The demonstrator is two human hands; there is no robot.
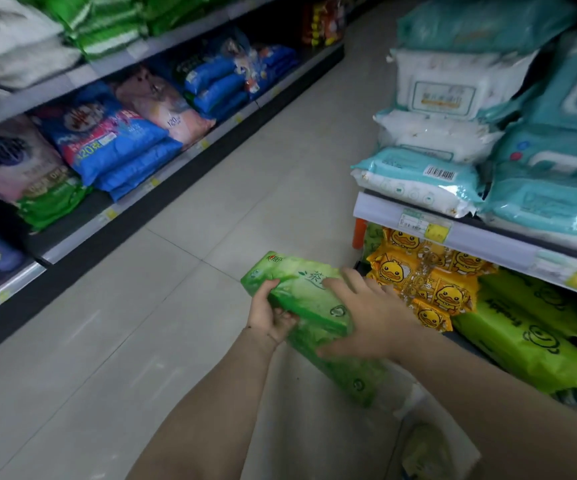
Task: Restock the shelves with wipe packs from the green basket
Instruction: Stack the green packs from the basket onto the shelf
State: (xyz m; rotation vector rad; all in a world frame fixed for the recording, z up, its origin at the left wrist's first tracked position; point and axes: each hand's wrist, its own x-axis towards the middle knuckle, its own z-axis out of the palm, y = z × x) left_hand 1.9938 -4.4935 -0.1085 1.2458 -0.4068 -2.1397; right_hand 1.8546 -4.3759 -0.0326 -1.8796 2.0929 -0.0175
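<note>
A long green wipe pack (306, 299) is held low over the aisle floor, just left of the right-hand shelf. My left hand (269, 315) grips its left edge from below. My right hand (366, 315) lies flat across its top, fingers spread, thumb wrapped on the near side. The pack points away from me, tilted slightly down toward me. Right beside it, on the bottom shelf, lie yellow duck-print packs (425, 275) and lime-green packs (522, 337). The green basket is not visible in this view.
The right shelf's upper board (470, 233) carries stacked teal and white wipe packs (429, 174). Across the tiled aisle (211, 237), a long left shelf (162, 181) holds blue, pink and green packs. A pale bag-like thing (429, 445) sits low between my arms.
</note>
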